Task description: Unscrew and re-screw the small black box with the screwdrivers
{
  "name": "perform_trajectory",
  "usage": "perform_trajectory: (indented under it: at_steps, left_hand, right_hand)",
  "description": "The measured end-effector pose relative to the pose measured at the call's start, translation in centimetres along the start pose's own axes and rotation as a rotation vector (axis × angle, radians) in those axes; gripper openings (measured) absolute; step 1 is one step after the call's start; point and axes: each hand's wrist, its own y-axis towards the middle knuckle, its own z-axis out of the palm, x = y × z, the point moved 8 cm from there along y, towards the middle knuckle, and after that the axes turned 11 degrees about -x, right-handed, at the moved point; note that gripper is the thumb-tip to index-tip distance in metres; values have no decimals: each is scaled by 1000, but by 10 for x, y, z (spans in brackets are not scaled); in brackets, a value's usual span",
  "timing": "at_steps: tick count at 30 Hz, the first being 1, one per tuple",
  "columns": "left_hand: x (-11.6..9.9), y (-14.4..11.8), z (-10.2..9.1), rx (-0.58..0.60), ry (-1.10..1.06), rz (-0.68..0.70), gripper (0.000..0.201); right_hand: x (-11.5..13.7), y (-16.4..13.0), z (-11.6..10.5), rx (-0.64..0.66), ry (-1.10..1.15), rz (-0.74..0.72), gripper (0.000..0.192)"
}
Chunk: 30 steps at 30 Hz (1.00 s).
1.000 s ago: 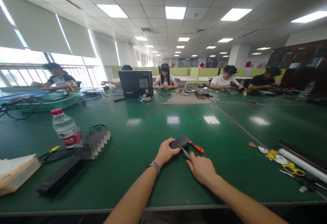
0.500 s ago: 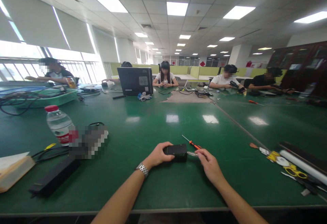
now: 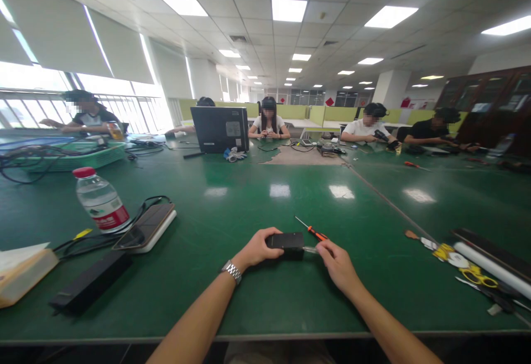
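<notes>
The green tabletop (image 3: 232, 297) fills the lower view, its near edge cut off by the frame bottom. Far across it sit several people, faces obscured; a dark laptop (image 3: 219, 129) stands with its back to the camera, bearing a pale sticker too small to read. At left, a green tray (image 3: 83, 159) holds tangled cables, partly cut off by the frame edge. A water bottle (image 3: 99, 201) with a red cap carries a red-and-white label, its writing illegible. Beside it a phone lies on a white power bank (image 3: 147, 227); a long black bar (image 3: 89, 284) lies nearer. At right, yellow scissors (image 3: 477, 278) and a white tube (image 3: 493, 270) run out of frame.

Near centre, the left hand (image 3: 257, 248) is closed around one end of a small black box (image 3: 286, 241) resting on the tabletop. The right hand (image 3: 338, 264) pinches a slim metallic tool (image 3: 310, 250) against the box's other end; the tip is hidden. An orange-handled screwdriver (image 3: 313, 231) lies just behind the box.
</notes>
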Motion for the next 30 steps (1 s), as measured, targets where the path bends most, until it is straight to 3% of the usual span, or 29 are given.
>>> perform_trajectory:
  at_steps: [8,17,30]
  left_hand:
    - [1,0,0,18,-27,-5,33]
    - [2,0,3,26,-98,11,45]
    - [0,-2,0,3,-17,33,39]
  right_hand:
    - [6,0,6,55,-86,-97,43]
    - [19,-10,23,142,-374,-322,39]
    - [22,-10,22,144,-363,-301,38]
